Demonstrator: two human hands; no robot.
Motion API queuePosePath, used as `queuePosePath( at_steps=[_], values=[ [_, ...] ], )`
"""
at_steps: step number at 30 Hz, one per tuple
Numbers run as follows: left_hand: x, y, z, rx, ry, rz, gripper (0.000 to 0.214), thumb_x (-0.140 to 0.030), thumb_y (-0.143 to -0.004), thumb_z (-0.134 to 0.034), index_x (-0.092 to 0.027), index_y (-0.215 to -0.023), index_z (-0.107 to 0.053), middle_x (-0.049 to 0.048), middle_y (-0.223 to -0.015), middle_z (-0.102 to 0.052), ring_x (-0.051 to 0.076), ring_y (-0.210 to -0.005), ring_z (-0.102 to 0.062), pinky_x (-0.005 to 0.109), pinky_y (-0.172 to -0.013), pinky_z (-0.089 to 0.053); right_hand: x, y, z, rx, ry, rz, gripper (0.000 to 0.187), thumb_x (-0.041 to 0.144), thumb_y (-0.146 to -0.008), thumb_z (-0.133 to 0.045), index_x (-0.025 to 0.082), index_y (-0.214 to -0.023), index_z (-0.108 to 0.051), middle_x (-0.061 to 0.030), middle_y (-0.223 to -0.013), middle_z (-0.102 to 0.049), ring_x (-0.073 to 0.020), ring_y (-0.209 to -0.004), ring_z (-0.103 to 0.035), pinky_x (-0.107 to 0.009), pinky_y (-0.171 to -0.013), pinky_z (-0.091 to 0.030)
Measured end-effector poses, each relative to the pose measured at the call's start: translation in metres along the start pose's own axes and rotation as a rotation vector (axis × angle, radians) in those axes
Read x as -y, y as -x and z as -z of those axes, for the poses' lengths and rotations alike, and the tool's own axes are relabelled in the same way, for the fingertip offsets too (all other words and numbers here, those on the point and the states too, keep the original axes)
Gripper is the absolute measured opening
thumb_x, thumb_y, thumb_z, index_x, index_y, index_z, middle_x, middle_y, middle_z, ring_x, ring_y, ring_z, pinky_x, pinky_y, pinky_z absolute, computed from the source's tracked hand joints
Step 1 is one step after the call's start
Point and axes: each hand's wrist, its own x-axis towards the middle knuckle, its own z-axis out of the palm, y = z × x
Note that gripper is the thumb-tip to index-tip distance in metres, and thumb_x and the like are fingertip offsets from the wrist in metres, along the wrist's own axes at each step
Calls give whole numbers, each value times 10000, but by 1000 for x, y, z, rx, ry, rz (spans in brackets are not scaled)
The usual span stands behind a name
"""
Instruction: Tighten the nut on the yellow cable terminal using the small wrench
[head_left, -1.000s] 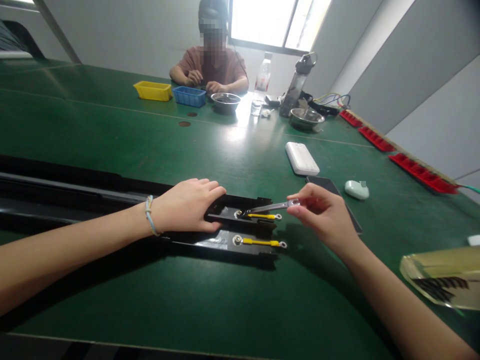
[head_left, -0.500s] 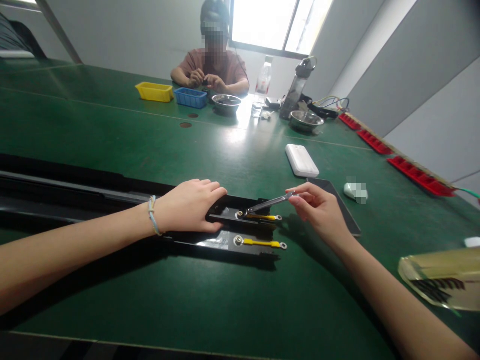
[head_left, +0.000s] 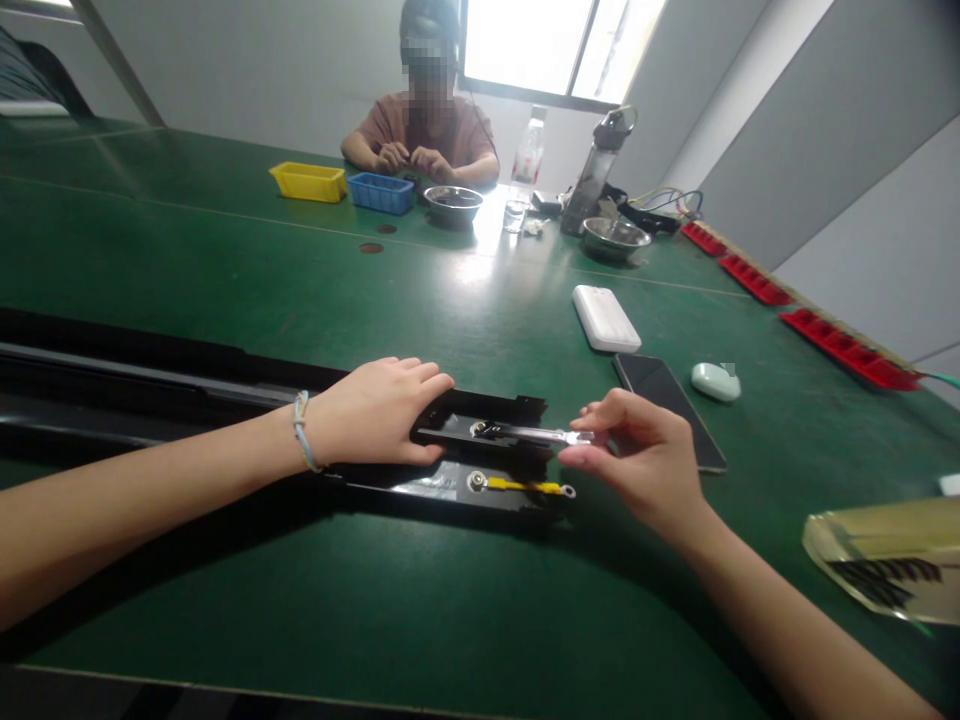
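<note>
A long black rail assembly lies across the green table. My left hand rests flat on it near its right end, fingers together and stretched. My right hand pinches the handle of a small silver wrench, whose head sits on a nut on the rail's upper bar. The wrench lies almost level over the upper yellow link and hides it. A second yellow link with a washer shows on the lower bar.
A black phone, a white power bank and a white mouse lie right of my hand. A clear bag sits at the right edge. Across the table a person works beside yellow and blue bins and steel bowls.
My right hand has swung the wrench handle down and toward me, from angled up to nearly level. My left hand has stayed in place.
</note>
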Motion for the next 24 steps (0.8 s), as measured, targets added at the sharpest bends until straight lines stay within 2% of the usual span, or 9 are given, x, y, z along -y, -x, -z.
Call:
queuePosePath(
  at_steps=[10,18,24],
  values=[
    [0,0,0,5,2,-3,536,-528,-738,-563,-158,-1126,-531,62,-945,-607,226,-827,-577,343,-751,-454,-16,-10,7,-106,2,-95,174,292,-654,-751,187,-673,-613,29,-547,-532,-101,-499,-437,-233,-482,-340],
    [0,0,0,8,-3,2,538,-530,-736,-562,-158,-1124,-532,65,-944,-608,225,-829,-578,338,-754,-454,-27,-16,6,-97,-82,-150,256,386,-683,-738,179,-699,-588,3,-648,-612,-57,-437,-350,-218,-406,-243],
    [0,0,0,8,-6,0,532,-533,-737,-556,-163,-1119,-528,64,-952,-609,222,-831,-577,335,-756,-451,-32,-16,11,-32,-118,-143,256,402,-705,-722,181,-749,-599,56,-525,-490,-62,-435,-352,-208,-406,-254]
  ],
)
